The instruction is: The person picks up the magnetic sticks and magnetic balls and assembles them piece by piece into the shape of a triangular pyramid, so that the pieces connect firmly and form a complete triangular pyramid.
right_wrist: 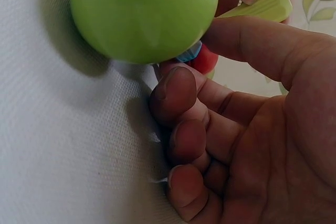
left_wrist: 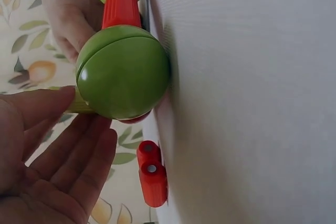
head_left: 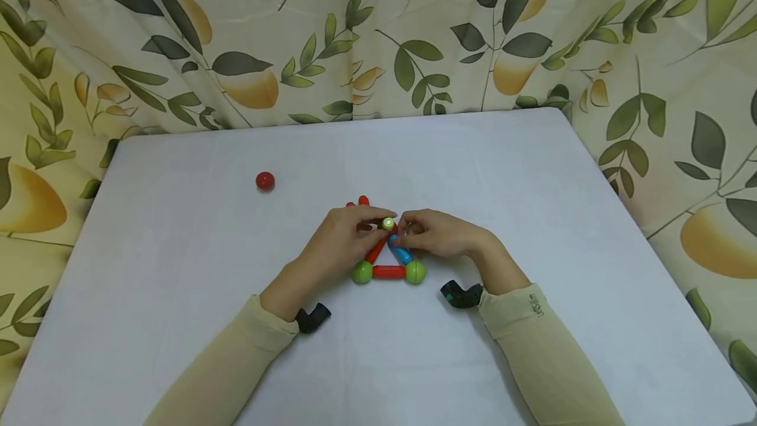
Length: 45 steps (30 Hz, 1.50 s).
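A flat triangle of magnetic toy pieces lies mid-table: two green balls (head_left: 362, 273) (head_left: 416, 272) joined by a red rod (head_left: 387, 272), with a second red rod (head_left: 375, 250) and a blue rod (head_left: 402, 254) rising to the apex. At the apex stands a yellow-green rod (head_left: 388, 223). My left hand (head_left: 376, 223) pinches it from the left, and my right hand (head_left: 403, 232) pinches it from the right. The left wrist view shows a green ball (left_wrist: 123, 72), the base rod (left_wrist: 121, 6) and my left hand (left_wrist: 63, 124). In the right wrist view my right hand (right_wrist: 231, 30) is beside the other ball (right_wrist: 144, 14) and the green rod (right_wrist: 257, 6).
A loose red ball (head_left: 265, 181) sits on the white table (head_left: 532, 183) to the far left. Two spare red rods (head_left: 359, 202) (left_wrist: 149, 174) lie just behind my left hand. A leaf-patterned curtain (head_left: 378, 31) hangs behind and beside the table.
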Tool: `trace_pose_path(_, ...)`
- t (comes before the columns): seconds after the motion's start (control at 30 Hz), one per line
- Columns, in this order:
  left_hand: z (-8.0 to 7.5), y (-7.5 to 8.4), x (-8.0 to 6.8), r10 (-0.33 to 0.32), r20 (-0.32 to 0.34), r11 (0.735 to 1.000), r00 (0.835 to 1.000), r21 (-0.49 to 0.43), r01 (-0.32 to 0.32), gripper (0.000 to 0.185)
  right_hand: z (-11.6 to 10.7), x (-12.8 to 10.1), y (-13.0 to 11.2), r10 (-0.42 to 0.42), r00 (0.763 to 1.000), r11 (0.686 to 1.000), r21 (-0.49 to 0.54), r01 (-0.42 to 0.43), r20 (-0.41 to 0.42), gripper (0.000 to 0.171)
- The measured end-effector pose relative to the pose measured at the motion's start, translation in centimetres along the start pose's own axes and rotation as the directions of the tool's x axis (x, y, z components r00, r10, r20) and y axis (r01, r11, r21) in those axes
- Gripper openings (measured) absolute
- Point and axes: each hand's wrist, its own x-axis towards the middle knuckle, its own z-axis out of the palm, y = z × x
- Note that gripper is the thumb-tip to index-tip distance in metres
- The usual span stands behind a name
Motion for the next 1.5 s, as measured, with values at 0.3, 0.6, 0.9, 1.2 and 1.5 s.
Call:
trace_pose_path(0.3, -0.09, -0.1, -0.27, 0.047, 0.02, 0.998, 0.999, 0.029, -0.047, 0.03, 0.17, 0.06, -0.04, 0.01, 1.0, 1.0, 0.014, -0.01, 0.008, 0.015)
trace_pose_path(0.6, -0.2, -0.14, -0.08, 0.084, 0.017, 0.995, 0.996, 0.046, -0.084, 0.03, -0.21, 0.14, -0.06, 0.001, 1.0, 1.0, 0.002, -0.001, 0.012, 0.017)
trace_pose_path(0.9, -0.31, -0.13, 0.13, 0.121, 0.036, 0.992, 0.992, 0.04, -0.122, 0.03, -0.4, 0.18, -0.23, -0.012, 1.0, 0.999, 0.035, 0.011, 0.022, 0.014)
trace_pose_path(1.2, -0.43, -0.26, 0.08, 0.101, 0.055, 0.994, 0.993, 0.037, -0.103, 0.026, -0.29, 0.24, -0.12, -0.01, 1.0, 0.999, 0.034, 0.01, 0.02, 0.014)
trace_pose_path(1.5, -0.59, -0.11, 0.11, 0.043, 0.074, 0.997, 0.996, 0.053, -0.047, 0.034, -0.14, 0.12, -0.16, -0.001, 1.0, 0.999, 0.033, 0.0, 0.012, 0.019)
